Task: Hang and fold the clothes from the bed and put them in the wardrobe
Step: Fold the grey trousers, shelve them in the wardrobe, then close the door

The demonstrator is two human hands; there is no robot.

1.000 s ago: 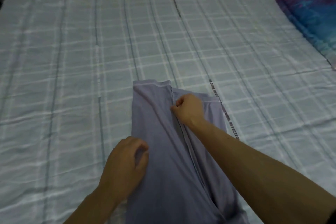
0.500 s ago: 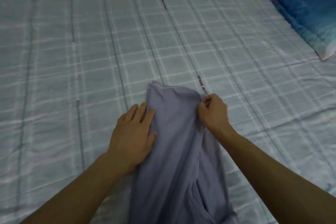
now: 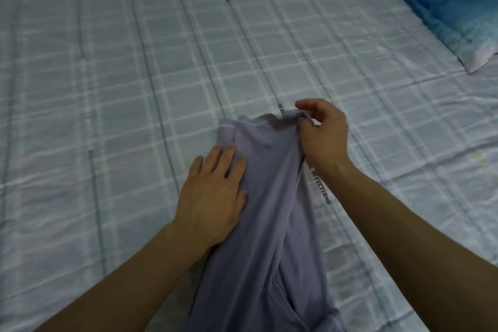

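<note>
Garment [image 3: 266, 197], a lilac-grey piece of clothing, lies lengthwise on the bed [image 3: 121, 89], running from the near edge of view up to mid-frame, between both forearms. Exact type unclear, possibly trousers or a top folded narrow; a seam runs down its right side. Left hand [image 3: 213, 194] rests flat on the left edge of the cloth, fingers straight and spread, pressing it to the checked bedsheet. Right hand [image 3: 322, 132] pinches the far right corner of the cloth between thumb and curled fingers, lifting that corner slightly off the bed. A colourful pillow [image 3: 452, 8] sits far right, well apart from the garment. A printed text strip on the sheet shows just right of the cloth.

Handling judgement: fabric looks thin, soft and light, drapes and wrinkles easily, no stiffness, likely a bit slippery against the sheet. Best held at hems, corners or the seam line, with one hand pinning while the other pulls a fold over. Step in hand looks like a fold being aligned at the far end. Task seems early: this piece is not yet fully folded, and no wardrobe is in view.
</note>
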